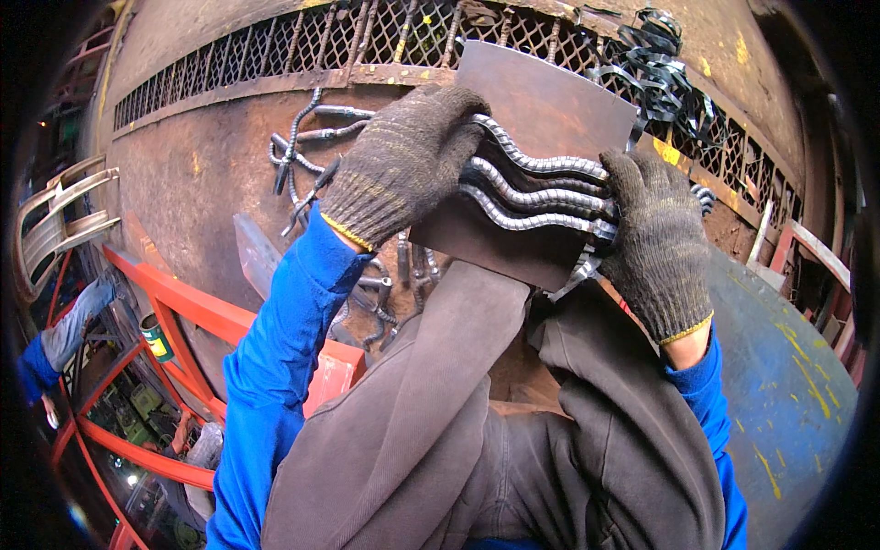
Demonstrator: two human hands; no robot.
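My left hand [412,156], in a dark knitted work glove, is closed around the left ends of several wavy, ribbed, silvery metal rods [550,197]. The right hand [658,240], gloved the same way, grips their other ends. Held side by side, the rods stretch between both hands just in front of a flat grey-brown metal plate [559,96]. The plate's lower edge comes down near my knees. Whether the rods touch it, I cannot tell. The gloves hide most of the rod ends, and a few tips show past the right glove.
More bent metal rods [307,151] lie loose on the rusty surface at left, others below my left wrist. Black strapping [655,69] is heaped on the mesh grating [367,41]. A red rail [197,307] runs left; a blue-grey curved sheet [779,385] is right. Another person's leg [78,316] shows far left.
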